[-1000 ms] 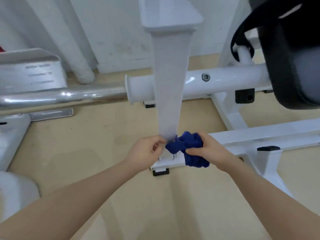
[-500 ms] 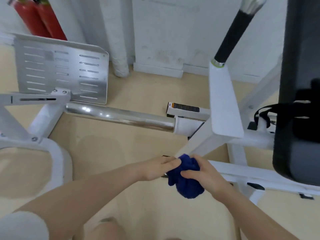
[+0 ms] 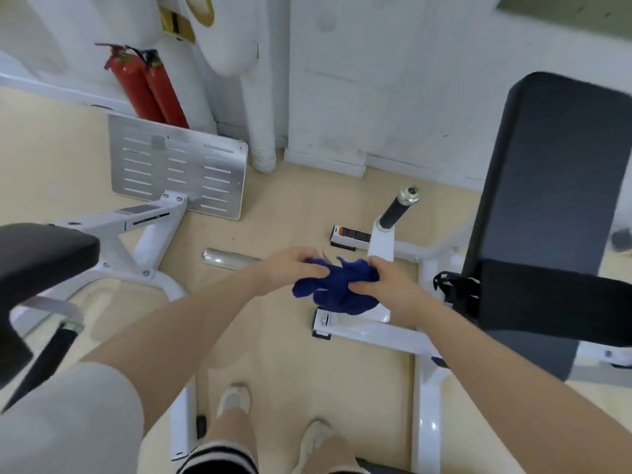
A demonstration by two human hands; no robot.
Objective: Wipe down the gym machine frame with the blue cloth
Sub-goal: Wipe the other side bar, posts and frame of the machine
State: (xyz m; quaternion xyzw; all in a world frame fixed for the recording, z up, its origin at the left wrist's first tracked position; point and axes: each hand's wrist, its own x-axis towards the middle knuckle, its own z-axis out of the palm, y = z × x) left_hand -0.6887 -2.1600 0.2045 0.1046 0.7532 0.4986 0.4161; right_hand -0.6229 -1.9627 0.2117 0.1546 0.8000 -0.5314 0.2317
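Crumpled blue cloth (image 3: pixel 337 289) held above white machine frame (image 3: pixel 372 331).

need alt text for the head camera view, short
Both hands, left hand and right hand, hold a bunched blue cloth above the white gym machine frame. A black seat pad stands at right.

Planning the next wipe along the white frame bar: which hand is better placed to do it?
Probably the right hand: it grips the bulk of the blue cloth directly above the frame bar; the left hand only pinches an edge.
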